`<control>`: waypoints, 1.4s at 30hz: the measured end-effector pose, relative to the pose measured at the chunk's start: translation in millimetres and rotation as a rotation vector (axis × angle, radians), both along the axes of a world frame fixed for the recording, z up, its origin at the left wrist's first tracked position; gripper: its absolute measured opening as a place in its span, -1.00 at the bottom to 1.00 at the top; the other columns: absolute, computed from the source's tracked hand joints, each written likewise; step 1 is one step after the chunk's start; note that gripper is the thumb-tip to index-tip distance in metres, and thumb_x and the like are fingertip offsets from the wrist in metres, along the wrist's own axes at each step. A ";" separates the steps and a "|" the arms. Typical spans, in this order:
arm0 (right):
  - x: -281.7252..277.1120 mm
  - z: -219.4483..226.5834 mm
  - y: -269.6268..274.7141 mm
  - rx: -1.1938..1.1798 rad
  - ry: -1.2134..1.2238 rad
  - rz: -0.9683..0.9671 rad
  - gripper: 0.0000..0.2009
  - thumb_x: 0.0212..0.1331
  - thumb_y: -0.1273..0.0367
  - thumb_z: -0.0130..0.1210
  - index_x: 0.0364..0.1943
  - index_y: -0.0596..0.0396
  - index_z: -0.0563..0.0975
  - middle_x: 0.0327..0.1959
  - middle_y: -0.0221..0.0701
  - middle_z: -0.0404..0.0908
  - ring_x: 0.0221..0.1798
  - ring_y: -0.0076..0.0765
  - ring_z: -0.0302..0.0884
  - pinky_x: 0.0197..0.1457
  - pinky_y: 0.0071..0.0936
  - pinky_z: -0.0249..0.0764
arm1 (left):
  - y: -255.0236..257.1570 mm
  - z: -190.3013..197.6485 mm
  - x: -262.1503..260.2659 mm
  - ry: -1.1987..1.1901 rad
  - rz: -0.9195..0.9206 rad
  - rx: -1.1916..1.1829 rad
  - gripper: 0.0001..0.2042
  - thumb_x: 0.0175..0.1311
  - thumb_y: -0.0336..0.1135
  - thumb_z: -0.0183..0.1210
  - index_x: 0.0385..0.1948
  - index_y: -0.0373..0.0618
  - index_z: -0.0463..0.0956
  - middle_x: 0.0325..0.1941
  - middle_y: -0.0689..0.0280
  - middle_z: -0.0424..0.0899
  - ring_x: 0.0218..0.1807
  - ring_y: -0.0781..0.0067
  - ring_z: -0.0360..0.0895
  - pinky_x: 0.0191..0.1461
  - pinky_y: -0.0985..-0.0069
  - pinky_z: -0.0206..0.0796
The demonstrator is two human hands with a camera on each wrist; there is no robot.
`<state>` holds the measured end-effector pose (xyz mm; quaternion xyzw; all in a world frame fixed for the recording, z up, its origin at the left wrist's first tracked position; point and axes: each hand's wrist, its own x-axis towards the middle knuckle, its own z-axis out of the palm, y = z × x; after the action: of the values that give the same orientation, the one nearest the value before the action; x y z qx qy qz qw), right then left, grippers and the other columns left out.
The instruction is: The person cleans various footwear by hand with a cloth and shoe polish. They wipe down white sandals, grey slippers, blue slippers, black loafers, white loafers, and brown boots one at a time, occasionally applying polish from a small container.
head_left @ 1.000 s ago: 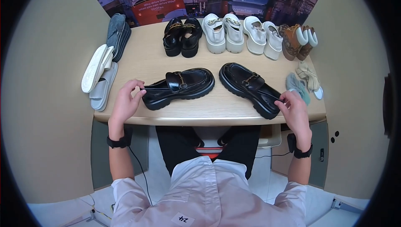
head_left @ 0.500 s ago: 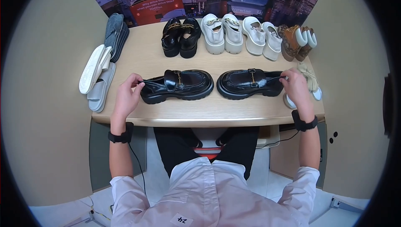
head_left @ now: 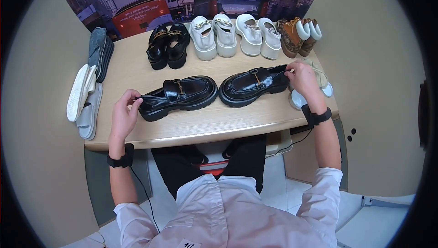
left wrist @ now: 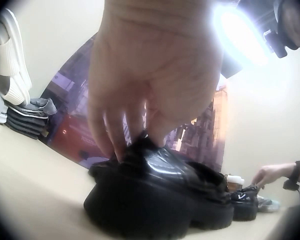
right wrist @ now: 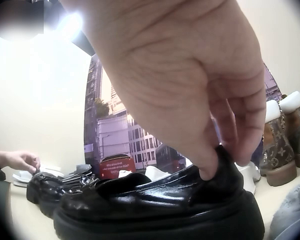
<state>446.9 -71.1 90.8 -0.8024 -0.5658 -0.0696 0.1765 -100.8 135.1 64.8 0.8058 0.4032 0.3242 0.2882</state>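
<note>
Two glossy black loafers with gold horsebit buckles lie toe to toe on the desk in the head view. My left hand (head_left: 124, 114) pinches the heel rim of the left loafer (head_left: 191, 90), thumb on one side and fingers on the other. At the opposite end, my right hand (head_left: 303, 81) pinches the heel rim of the right loafer (head_left: 242, 89). The right wrist view shows thumb and fingertips on the back edge of that shoe, above its thick sole (right wrist: 160, 227). In the left wrist view the heel of the left loafer (left wrist: 135, 205) sits under the fingers.
Along the back of the desk (head_left: 123, 74) stand black loafers (head_left: 177, 42), white loafers (head_left: 226, 38), white slip-ons (head_left: 249, 38) and brown boots (head_left: 290, 36). Grey slippers (head_left: 99, 52), a white slide (head_left: 78, 93) and a grey slide (head_left: 91, 111) line the left side. Pale footwear (head_left: 298, 99) lies by my right wrist.
The right loafer, slanted with its heel toward me a second ago, was swung round toe to toe with the left one. Both hands keep their pinch. The head view has shifted and tilted.
</note>
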 end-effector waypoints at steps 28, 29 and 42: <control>24.3 -1.0 -39.1 0.137 0.142 0.083 -0.74 0.25 0.37 0.42 -0.01 0.13 0.79 -0.02 -0.17 0.79 -0.04 0.06 0.78 0.10 -0.09 0.69 | 12.7 -0.3 10.2 0.021 -0.044 -0.137 -0.89 0.55 -0.50 0.28 -0.02 -0.25 0.58 -0.10 0.33 0.69 -0.01 0.56 0.65 0.23 0.50 0.49; 23.6 3.4 -42.1 0.130 0.167 0.072 -0.72 0.25 0.37 0.43 0.02 0.12 0.78 0.00 -0.17 0.79 -0.04 0.04 0.79 0.10 -0.10 0.69 | 12.1 0.4 11.7 0.035 -0.040 -0.143 -0.89 0.55 -0.51 0.28 -0.01 -0.25 0.58 -0.10 0.34 0.69 -0.01 0.55 0.65 0.24 0.50 0.49; 154.9 5.8 -77.6 -0.026 0.242 -0.293 -0.31 0.34 0.12 0.42 0.48 0.16 0.55 0.36 0.02 0.71 0.47 0.09 0.63 0.52 -0.15 0.54 | 13.4 7.4 25.8 0.117 -0.090 -0.197 -0.84 0.44 -0.46 0.37 -0.03 -0.23 0.68 0.24 0.10 0.75 0.20 0.33 0.68 0.35 0.37 0.49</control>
<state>601.8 -148.7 96.6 -0.8810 -0.4182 0.0098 0.2211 -75.0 148.5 72.2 0.8083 0.4129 0.2220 0.3561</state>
